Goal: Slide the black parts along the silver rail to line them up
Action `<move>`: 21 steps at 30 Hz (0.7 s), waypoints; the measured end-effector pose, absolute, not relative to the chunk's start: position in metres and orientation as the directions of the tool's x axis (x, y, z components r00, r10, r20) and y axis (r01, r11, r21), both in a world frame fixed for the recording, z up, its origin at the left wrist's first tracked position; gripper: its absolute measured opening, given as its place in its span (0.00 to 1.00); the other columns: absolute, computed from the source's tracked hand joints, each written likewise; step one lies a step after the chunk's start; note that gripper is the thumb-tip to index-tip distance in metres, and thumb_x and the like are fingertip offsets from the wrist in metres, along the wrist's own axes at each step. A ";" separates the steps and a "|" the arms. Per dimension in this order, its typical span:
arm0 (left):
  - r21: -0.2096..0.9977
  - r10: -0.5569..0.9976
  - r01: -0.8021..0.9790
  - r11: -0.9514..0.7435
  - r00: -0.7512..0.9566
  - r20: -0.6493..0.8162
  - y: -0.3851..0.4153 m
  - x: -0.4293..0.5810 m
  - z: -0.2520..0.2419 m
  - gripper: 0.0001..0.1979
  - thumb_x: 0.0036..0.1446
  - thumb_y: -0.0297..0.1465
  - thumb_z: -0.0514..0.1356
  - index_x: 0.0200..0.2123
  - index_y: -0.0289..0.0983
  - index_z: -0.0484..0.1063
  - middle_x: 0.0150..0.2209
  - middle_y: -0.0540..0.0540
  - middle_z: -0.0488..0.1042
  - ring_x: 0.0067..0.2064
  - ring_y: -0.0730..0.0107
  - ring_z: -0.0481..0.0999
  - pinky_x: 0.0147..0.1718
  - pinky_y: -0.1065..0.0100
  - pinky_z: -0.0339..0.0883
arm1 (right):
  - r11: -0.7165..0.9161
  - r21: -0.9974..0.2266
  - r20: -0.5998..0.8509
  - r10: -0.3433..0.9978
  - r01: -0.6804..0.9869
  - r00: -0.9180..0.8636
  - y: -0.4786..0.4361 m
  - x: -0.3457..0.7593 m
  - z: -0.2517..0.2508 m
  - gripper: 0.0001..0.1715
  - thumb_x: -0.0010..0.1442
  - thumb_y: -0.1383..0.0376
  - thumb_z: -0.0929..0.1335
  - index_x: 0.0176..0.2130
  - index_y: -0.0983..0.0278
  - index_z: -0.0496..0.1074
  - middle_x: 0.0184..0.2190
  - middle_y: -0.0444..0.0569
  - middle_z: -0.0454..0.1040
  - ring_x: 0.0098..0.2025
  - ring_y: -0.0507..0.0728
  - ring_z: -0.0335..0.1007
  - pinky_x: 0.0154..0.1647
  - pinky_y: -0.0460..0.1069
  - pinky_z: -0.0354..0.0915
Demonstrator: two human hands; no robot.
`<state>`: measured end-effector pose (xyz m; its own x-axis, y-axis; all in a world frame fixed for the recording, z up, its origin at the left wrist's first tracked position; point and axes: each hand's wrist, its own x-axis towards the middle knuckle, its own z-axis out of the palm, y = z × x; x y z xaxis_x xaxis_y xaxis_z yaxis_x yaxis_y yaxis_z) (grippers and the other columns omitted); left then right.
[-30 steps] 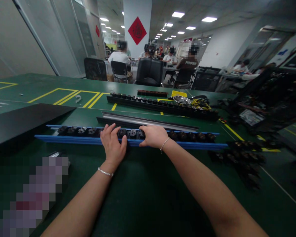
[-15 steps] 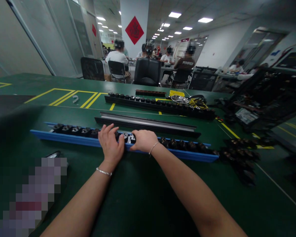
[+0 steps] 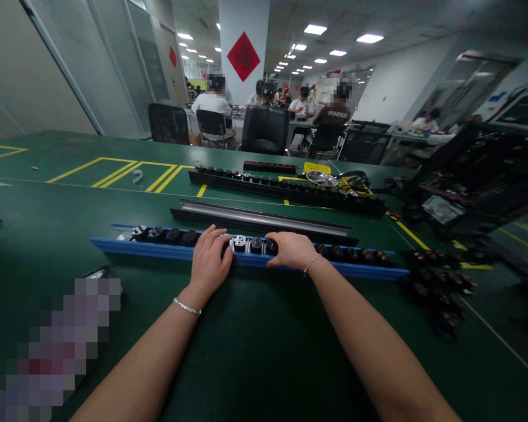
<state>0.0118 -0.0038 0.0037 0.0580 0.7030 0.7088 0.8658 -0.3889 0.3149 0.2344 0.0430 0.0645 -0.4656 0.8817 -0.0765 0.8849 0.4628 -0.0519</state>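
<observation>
Channel is blue, holding dark blocky parts.

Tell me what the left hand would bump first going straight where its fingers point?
The left hand would probably meet the long black-and-silver channel just beyond the long blue rail it touches, though depth is unclear.

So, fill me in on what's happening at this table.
A person has both bare hands on a blue rail lined with a row of black parts. The left hand lies over the row, and the right hand is at the row a little further right; its exact grip is hard to tell. Behind the rail lies a dark channel with a grey inside, and loose dark parts lie to the right on the green table.
</observation>
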 end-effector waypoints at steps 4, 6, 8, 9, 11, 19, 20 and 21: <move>0.259 0.712 0.845 -0.468 0.186 0.677 -0.005 0.015 0.005 0.12 0.58 0.28 0.54 0.44 0.38 0.71 0.49 0.42 0.73 0.60 0.58 0.63 0.58 0.53 0.58 | 0.461 -0.055 -0.046 0.885 0.886 -0.464 0.046 0.249 0.063 0.43 0.44 0.47 0.73 0.56 0.58 0.66 0.51 0.50 0.72 0.51 0.62 0.68 0.48 0.54 0.64; 0.239 0.714 0.849 -0.471 0.208 0.668 -0.006 0.015 0.006 0.13 0.57 0.28 0.53 0.45 0.38 0.71 0.50 0.43 0.73 0.60 0.57 0.63 0.58 0.53 0.58 | 0.507 -0.065 0.017 0.862 0.860 -0.507 0.041 0.253 0.064 0.41 0.46 0.48 0.72 0.56 0.62 0.66 0.52 0.53 0.72 0.52 0.62 0.67 0.52 0.54 0.62; 0.232 0.720 0.853 -0.467 0.215 0.660 -0.006 0.014 0.006 0.14 0.57 0.28 0.54 0.46 0.39 0.71 0.51 0.43 0.73 0.60 0.58 0.63 0.58 0.53 0.58 | 0.551 -0.077 0.136 0.832 0.831 -0.538 0.032 0.263 0.066 0.36 0.52 0.49 0.69 0.55 0.64 0.68 0.52 0.54 0.71 0.54 0.61 0.65 0.57 0.55 0.57; 0.230 0.723 0.856 -0.463 0.214 0.657 -0.006 0.013 0.006 0.15 0.57 0.28 0.54 0.47 0.40 0.71 0.51 0.43 0.73 0.60 0.57 0.63 0.58 0.52 0.58 | 0.540 -0.087 0.219 0.830 0.837 -0.513 0.028 0.273 0.067 0.31 0.56 0.49 0.66 0.54 0.63 0.68 0.53 0.53 0.71 0.55 0.60 0.63 0.59 0.55 0.55; 0.225 0.727 0.865 -0.448 0.206 0.655 -0.007 0.012 0.006 0.15 0.56 0.27 0.54 0.47 0.41 0.72 0.51 0.44 0.73 0.59 0.57 0.64 0.57 0.51 0.57 | 0.384 -0.115 0.402 0.862 0.916 -0.310 0.019 0.302 0.065 0.26 0.62 0.52 0.60 0.51 0.64 0.70 0.52 0.54 0.72 0.55 0.60 0.64 0.58 0.56 0.55; 0.247 0.745 0.877 -0.413 0.169 0.645 -0.004 0.012 0.004 0.16 0.55 0.27 0.53 0.46 0.43 0.73 0.51 0.46 0.74 0.59 0.57 0.65 0.57 0.51 0.56 | -0.445 -0.326 0.429 0.716 0.834 0.550 0.008 0.436 0.015 0.30 0.60 0.56 0.55 0.50 0.71 0.71 0.36 0.63 0.75 0.40 0.67 0.69 0.43 0.58 0.59; 0.250 0.745 0.877 -0.411 0.165 0.646 -0.004 0.012 0.004 0.16 0.55 0.27 0.53 0.46 0.43 0.73 0.50 0.46 0.74 0.59 0.57 0.65 0.57 0.51 0.56 | -0.444 -0.317 0.439 0.714 0.838 0.544 0.009 0.438 0.011 0.31 0.61 0.56 0.55 0.50 0.71 0.71 0.35 0.62 0.75 0.39 0.66 0.69 0.43 0.58 0.59; 0.254 0.744 0.878 -0.407 0.157 0.649 -0.003 0.011 0.004 0.16 0.55 0.27 0.53 0.45 0.43 0.73 0.50 0.46 0.74 0.58 0.57 0.65 0.57 0.51 0.56 | -0.442 -0.307 0.450 0.713 0.843 0.537 0.009 0.438 0.008 0.31 0.61 0.56 0.54 0.50 0.71 0.72 0.34 0.62 0.75 0.38 0.66 0.69 0.44 0.58 0.59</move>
